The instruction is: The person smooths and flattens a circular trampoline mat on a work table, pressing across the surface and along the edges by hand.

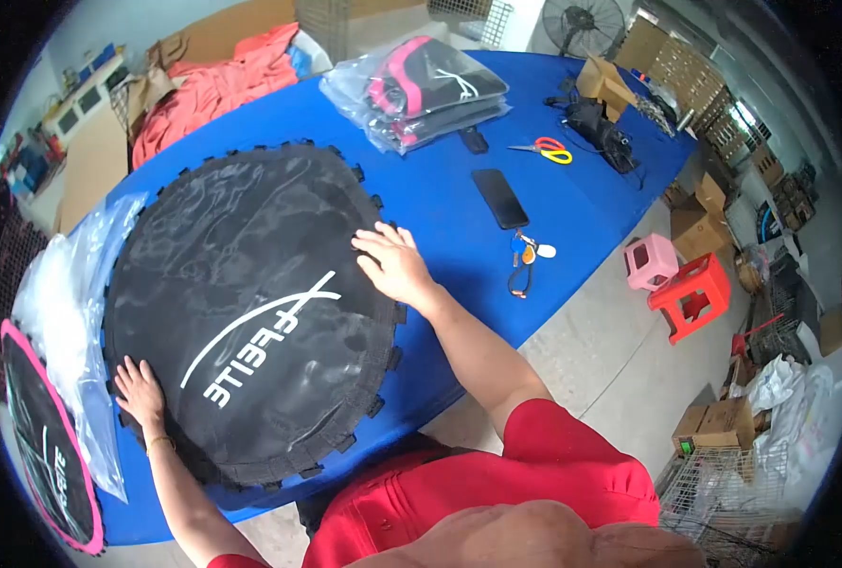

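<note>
A round black trampoline mat (250, 303) with white lettering and a fringe of black loops lies flat on the blue table (553, 218). My left hand (140, 390) rests palm down on the mat's near left edge, fingers spread. My right hand (394, 266) lies flat on the mat's right edge, fingers apart. Neither hand holds anything.
A clear plastic bag (66, 303) and a pink-rimmed mat (47, 454) lie left of the black mat. Bagged goods (421, 90), a phone (499, 198), keys (525, 256), scissors (546, 149) and a black device (601, 128) sit further along. Plastic stools (691, 293) and cardboard boxes (714, 426) stand on the floor.
</note>
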